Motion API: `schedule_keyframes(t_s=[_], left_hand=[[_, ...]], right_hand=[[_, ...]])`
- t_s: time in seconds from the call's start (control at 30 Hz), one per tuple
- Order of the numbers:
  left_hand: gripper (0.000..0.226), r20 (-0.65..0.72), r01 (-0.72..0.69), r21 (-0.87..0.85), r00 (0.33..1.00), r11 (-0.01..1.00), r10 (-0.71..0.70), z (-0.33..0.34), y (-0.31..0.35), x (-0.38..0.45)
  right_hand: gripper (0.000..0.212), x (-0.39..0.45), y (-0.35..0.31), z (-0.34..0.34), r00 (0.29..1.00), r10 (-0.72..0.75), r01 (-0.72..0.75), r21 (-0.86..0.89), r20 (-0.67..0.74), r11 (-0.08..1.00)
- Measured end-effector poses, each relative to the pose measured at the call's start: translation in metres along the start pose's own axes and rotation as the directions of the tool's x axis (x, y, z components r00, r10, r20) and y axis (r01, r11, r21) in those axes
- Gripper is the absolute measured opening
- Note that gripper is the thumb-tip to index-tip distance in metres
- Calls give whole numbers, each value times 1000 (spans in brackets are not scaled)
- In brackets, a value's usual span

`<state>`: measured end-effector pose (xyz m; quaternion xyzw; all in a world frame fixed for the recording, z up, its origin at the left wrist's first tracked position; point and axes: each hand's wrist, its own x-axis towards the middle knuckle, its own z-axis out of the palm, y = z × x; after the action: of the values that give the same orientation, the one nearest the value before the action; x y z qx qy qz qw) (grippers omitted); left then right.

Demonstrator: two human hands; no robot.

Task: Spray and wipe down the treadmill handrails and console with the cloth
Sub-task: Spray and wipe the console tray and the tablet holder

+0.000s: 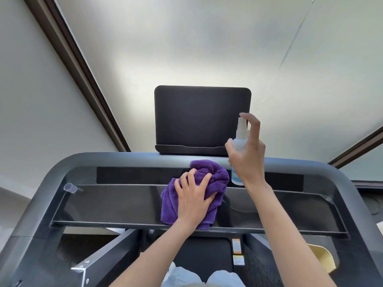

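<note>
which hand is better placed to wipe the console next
Left. The left hand already holds the purple cloth pressed on the console, while the right hand is occupied gripping the spray bottle.

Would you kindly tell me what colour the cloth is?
The cloth is purple, seen clearly in the head view.
</note>
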<state>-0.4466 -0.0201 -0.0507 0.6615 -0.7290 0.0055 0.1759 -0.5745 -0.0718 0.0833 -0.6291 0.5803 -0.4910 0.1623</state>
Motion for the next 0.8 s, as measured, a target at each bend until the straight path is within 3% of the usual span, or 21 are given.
schedule_keyframes(t_s=[0.07,0.13,0.23,0.37,0.5,0.63,0.8], left_hand=[[47,-36,-7,-4,999,1000,7,-2,1,0],[43,-103,65,-80,992,995,-74,-7,-3,4],[39,-258,193,-181,937,964,-237,-26,-16,24],[38,-375,219,-210,882,953,-285,-60,-25,87],[45,-352,247,-192,886,950,-301,-72,-33,161],[85,-240,198,-57,949,979,-206,-51,-43,185],[65,-298,129,-37,945,991,-134,-29,-55,153]], right_hand=[[63,-6,1,-4,1000,8,-8,10,19,1000],[65,-13,5,-10,1000,4,-4,-4,28,1000],[65,-24,16,-20,998,58,-58,-1,22,998],[65,-29,21,-24,995,98,-98,-3,18,995],[64,-28,21,-23,994,106,-106,-1,14,994],[64,-25,25,-20,991,131,-131,-11,29,991],[63,-24,27,-20,987,157,-157,3,25,988]])
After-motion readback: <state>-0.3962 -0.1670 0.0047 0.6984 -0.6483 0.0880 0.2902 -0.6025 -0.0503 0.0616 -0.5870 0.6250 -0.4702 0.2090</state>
